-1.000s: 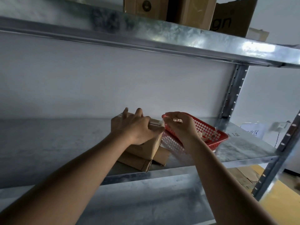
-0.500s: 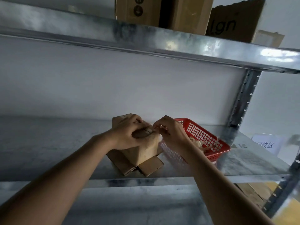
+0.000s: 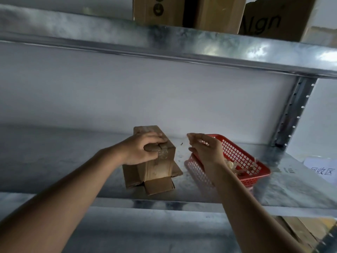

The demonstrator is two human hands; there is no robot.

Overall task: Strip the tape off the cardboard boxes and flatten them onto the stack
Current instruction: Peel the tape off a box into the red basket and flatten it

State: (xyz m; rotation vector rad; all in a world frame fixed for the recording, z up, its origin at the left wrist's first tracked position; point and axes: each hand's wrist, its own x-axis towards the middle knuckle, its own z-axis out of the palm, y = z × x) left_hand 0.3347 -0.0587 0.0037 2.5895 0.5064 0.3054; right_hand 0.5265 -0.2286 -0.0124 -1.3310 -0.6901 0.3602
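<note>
A small brown cardboard box (image 3: 155, 167) stands upright on the metal shelf (image 3: 54, 161), with its bottom flaps splayed out around it. Clear tape (image 3: 162, 154) still crosses its top front edge. My left hand (image 3: 141, 148) grips the top of the box, fingers curled over it and thumb along the front. To the right, my right hand (image 3: 204, 148) is lifted over the near end of a red plastic basket (image 3: 235, 152), its fingertips pinching a thin, barely visible scrap of tape (image 3: 189, 142). A small dark fragment (image 3: 181, 143) shows between the two hands.
The red basket holds crumpled tape scraps (image 3: 237, 166). Larger cardboard boxes (image 3: 217, 13) sit on the shelf above. A steel upright (image 3: 293, 114) stands at the right, beside a white paper label (image 3: 322, 167). Flat cardboard (image 3: 299, 232) lies below at the lower right.
My right hand has pulled away from the top of the box to the right and now hovers over the basket. My left hand has stayed on the box.
</note>
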